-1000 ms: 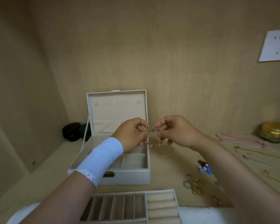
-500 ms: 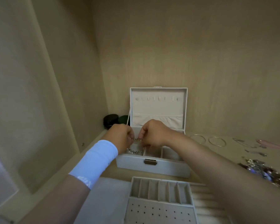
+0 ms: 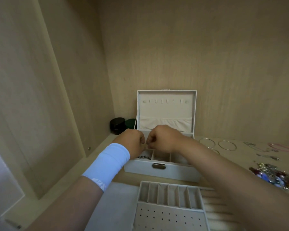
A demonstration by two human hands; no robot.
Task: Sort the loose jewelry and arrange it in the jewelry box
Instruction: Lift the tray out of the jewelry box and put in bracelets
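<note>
Left grip and right grip pinch bracelet trailing into box.

Left hand: knuckles up, fingers curled, tips pinched. Right hand: same pose, fingers curled inward, tips facing those of the left. The two hands nearly touch at the fingertips. Both pinch a bracelet; its beads show just below the left hand. Both forearms reach forward and converge. The left wrist wears a pale band.
</note>
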